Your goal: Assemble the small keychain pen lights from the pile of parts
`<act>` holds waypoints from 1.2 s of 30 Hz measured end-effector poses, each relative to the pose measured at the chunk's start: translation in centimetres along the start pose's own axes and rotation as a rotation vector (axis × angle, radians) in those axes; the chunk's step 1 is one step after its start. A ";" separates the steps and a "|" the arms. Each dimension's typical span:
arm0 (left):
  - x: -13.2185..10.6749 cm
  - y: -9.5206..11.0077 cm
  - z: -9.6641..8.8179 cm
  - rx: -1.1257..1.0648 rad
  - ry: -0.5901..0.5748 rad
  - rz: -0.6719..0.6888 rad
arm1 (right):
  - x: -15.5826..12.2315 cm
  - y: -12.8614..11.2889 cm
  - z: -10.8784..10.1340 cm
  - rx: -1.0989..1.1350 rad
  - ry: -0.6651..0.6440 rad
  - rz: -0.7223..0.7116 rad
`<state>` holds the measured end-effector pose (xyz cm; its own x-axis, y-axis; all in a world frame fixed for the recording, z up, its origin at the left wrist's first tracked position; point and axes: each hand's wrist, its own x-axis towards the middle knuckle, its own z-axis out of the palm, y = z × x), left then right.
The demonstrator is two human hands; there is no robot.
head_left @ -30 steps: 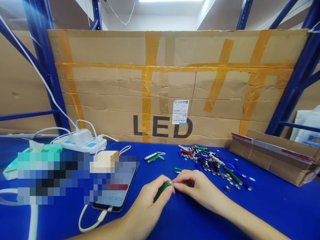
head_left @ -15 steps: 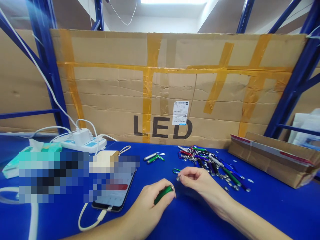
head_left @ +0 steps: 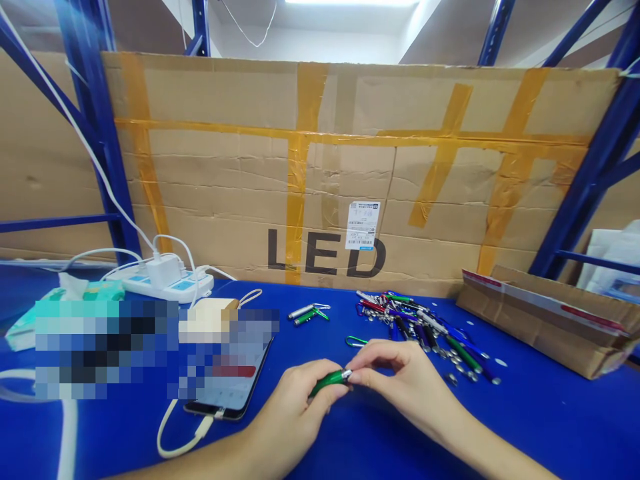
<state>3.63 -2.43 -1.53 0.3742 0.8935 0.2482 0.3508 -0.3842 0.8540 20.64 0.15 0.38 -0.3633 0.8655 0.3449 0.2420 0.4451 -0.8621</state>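
My left hand [head_left: 293, 415] is closed round a small green keychain flashlight [head_left: 327, 383], which points up and to the right. My right hand [head_left: 400, 383] pinches a small silver part [head_left: 347, 375] at the flashlight's tip. Both hands hover just above the blue table [head_left: 525, 427]. A pile of several coloured keychain flashlights [head_left: 425, 327] lies just beyond my right hand. A green carabiner clip [head_left: 354, 341] lies on the table right behind my fingers.
A phone on a white cable [head_left: 227, 383] lies left of my hands. Two loose flashlights [head_left: 307, 313] lie further back. A power strip [head_left: 163, 283] sits at the back left, an open cardboard box [head_left: 545, 320] at the right, a big "LED" carton [head_left: 350, 173] behind.
My right hand drew back from the flashlight with a small silver part, then returned and now holds it against the flashlight's tip. My left hand has tilted the flashlight slightly.
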 end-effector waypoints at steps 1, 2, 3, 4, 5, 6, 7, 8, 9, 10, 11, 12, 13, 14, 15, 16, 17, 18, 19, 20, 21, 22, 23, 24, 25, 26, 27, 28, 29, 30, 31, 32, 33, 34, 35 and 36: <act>0.0 0.0 0.0 0.005 0.004 0.007 | 0.0 0.0 0.0 -0.030 0.007 -0.026; 0.0 0.0 0.0 0.012 0.008 0.016 | 0.0 0.1 0.0 -0.054 0.010 -0.045; -0.1 0.0 0.0 0.022 0.012 0.025 | 0.0 0.2 0.0 -0.078 0.011 -0.060; -0.1 0.0 0.0 0.039 0.015 0.037 | -0.1 0.2 0.0 -0.105 0.011 -0.077; -0.1 0.0 0.0 0.062 0.018 0.051 | -0.1 0.3 -0.1 -0.144 0.005 -0.105; -0.2 0.0 -0.1 0.095 0.020 0.068 | -0.2 0.2 -0.2 -0.199 -0.007 -0.150; -0.2 0.0 -0.2 0.135 0.019 0.091 | -0.3 0.2 -0.4 -0.268 -0.024 -0.210; -0.3 -0.1 -0.3 0.178 0.016 0.121 | -0.5 0.1 -0.7 -0.346 -0.050 -0.279; -0.3 -0.1 -0.3 0.222 0.011 0.159 | -0.7 -0.1 -0.9 -0.430 -0.088 -0.351; -0.4 -0.1 -0.4 0.264 0.005 0.205 | -0.9 -0.3 -1.1 -0.514 -0.136 -0.418; -0.6 -0.2 -0.4 0.303 -0.005 0.256 | -1.1 -0.5 -1.3 -0.596 -0.188 -0.473; -0.7 -0.3 -0.5 0.341 -0.016 0.311 | -1.3 -0.7 -1.4 -0.671 -0.236 -0.516; -0.8 -0.4 -0.5 0.379 -0.024 0.365 | -1.5 -0.9 -1.4 -0.734 -0.280 -0.544; -0.9 -0.4 -0.4 0.419 -0.029 0.414 | -1.7 -1.0 -1.3 -0.779 -0.317 -0.556; -1.0 -0.5 -0.4 0.461 -0.030 0.457 | -1.9 -1.1 -1.2 -0.800 -0.344 -0.546; -1.1 -0.5 -0.3 0.504 -0.028 0.492 | -2.1 -1.1 -1.1 -0.795 -0.365 -0.514; -1.2 -0.6 -0.3 0.548 -0.018 0.521 | -2.2 -1.1 -0.9 -0.764 -0.384 -0.467; -1.3 -0.5 -0.2 0.594 -0.007 0.545 | -2.4 -1.1 -0.7 -0.712 -0.399 -0.411; -1.4 -0.5 -0.2 0.637 0.008 0.570 | -2.5 -1.1 -0.5 -0.647 -0.404 -0.349; -1.5 -0.4 -0.2 0.678 0.027 0.603 | -2.6 -1.1 -0.3 -0.576 -0.401 -0.279; -1.6 -0.4 -0.3 0.715 0.049 0.638 | -2.6 -1.2 -0.1 -0.501 -0.393 -0.192; -1.7 -0.3 -0.3 0.748 0.071 0.675 | -2.7 -1.2 0.1 -0.420 -0.391 -0.088; -1.7 -0.3 -0.4 0.776 0.089 0.711 | -2.7 -1.3 0.2 -0.330 -0.400 0.034; -1.8 -0.3 -0.5 0.797 0.097 0.739 | -2.6 -1.3 0.3 -0.224 -0.424 0.166; -1.8 -0.3 -0.5 0.813 0.100 0.757 | -2.6 -1.3 0.5 -0.101 -0.459 0.287; -1.8 -0.3 -0.6 0.819 0.100 0.764 | -2.5 -1.2 0.5 0.031 -0.492 0.382; -1.7 -0.4 -0.6 0.811 0.093 0.752 | -2.3 -1.1 0.6 0.162 -0.513 0.445; -1.5 -0.4 -0.7 0.782 0.078 0.722 | -2.2 -0.9 0.6 0.278 -0.516 0.483; -1.3 -0.5 -0.7 0.734 0.055 0.672 | -2.0 -0.8 0.6 0.368 -0.504 0.502; -1.1 -0.5 -0.7 0.675 0.026 0.606 | -1.8 -0.6 0.6 0.426 -0.487 0.508; -0.9 -0.4 -0.6 0.610 -0.002 0.538 | -1.6 -0.5 0.5 0.452 -0.469 0.505; -0.7 -0.3 -0.6 0.549 -0.029 0.473 | -1.4 -0.4 0.5 0.453 -0.457 0.495; -0.6 -0.2 -0.6 0.494 -0.045 0.419 | -1.3 -0.3 0.4 0.432 -0.448 0.475; -0.5 -0.1 -0.6 0.447 -0.041 0.377 | -1.1 -0.2 0.4 0.396 -0.436 0.445; -0.4 0.0 -0.6 0.407 -0.029 0.340 | -1.0 -0.2 0.3 0.350 -0.419 0.411; -0.4 0.1 -0.5 0.376 -0.017 0.307 | -0.9 -0.2 0.3 0.297 -0.398 0.380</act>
<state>3.03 -2.69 -1.34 0.5217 0.7230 0.4529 0.5064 -0.6896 0.5176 20.65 -0.81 0.08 -0.6223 0.7733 -0.1212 0.1799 -0.0094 -0.9836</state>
